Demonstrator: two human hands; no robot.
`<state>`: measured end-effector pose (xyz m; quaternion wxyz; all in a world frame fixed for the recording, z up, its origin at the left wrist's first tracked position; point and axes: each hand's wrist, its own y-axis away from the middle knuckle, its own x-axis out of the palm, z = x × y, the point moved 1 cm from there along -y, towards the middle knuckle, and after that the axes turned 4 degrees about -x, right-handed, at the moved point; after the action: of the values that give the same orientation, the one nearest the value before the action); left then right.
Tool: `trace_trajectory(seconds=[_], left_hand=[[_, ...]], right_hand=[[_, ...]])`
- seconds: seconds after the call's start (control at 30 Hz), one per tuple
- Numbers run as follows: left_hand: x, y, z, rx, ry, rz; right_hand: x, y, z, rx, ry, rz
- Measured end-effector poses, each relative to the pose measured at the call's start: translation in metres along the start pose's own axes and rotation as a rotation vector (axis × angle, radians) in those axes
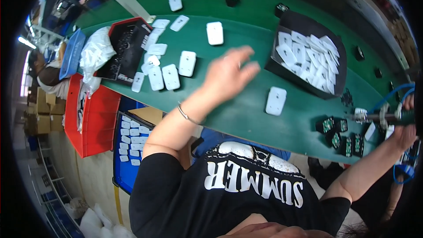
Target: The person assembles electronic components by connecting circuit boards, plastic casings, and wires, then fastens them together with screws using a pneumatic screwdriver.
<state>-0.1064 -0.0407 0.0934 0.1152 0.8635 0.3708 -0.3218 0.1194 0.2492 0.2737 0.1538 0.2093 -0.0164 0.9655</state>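
Note:
My left hand (231,72) hovers over the green tabletop, fingers apart, with nothing visible in it. White plastic cases (187,64) lie just left of it, and another white case (215,33) lies beyond it. One more white case (276,101) rests between my hands. At the right rim, my right hand (403,137) is closed round the dark handle of a power screwdriver (382,116). The screwdriver's shaft points toward a small white piece (360,113) on the table. Black blocks with green circuit boards (335,139) stand close to that hand.
A black box (274,59) holds many white covers. Dark screws (347,98) are scattered beside it. At left are a red-and-black bin (115,31), a plastic bag (96,48), a blue basket (72,55) and a red crate (94,125). A blue tray (125,174) sits below the table's edge.

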Motion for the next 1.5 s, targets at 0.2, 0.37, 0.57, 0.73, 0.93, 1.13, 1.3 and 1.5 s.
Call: trace_trajectory(seconds=[0.2, 0.37, 0.57, 0.73, 0.93, 1.13, 1.3, 1.5], left_hand=[[-0.037, -0.176, 0.066, 0.026, -0.581, -0.453], [-0.014, -0.257, 0.094, -0.331, -0.555, -0.191], [-0.060, -0.245, 0.114, 0.041, -0.440, -0.457], [-0.071, -0.120, 0.041, 0.164, 0.170, -0.193], [0.004, 0.061, -0.031, 0.340, 0.074, 0.404], [0.117, 0.072, -0.049, 0.466, 0.045, 0.595], [0.137, 0.069, -0.045, 0.582, -0.073, 0.324], [0.108, 0.060, -0.066, 0.568, -0.043, 0.215]], right_hand=[[-0.068, -0.090, -0.008, -0.145, -0.151, 1.120], [-0.073, -0.089, -0.002, -0.210, -0.117, 1.114], [-0.026, -0.047, -0.011, -0.242, -0.150, 1.088], [-0.034, -0.047, -0.008, -0.283, -0.080, 1.074], [-0.028, -0.050, -0.007, -0.258, -0.123, 1.136], [-0.016, 0.019, -0.012, -0.432, -0.046, 0.718], [-0.019, 0.024, -0.008, -0.474, -0.052, 0.762], [-0.027, 0.045, -0.007, -0.415, -0.139, 0.790]])
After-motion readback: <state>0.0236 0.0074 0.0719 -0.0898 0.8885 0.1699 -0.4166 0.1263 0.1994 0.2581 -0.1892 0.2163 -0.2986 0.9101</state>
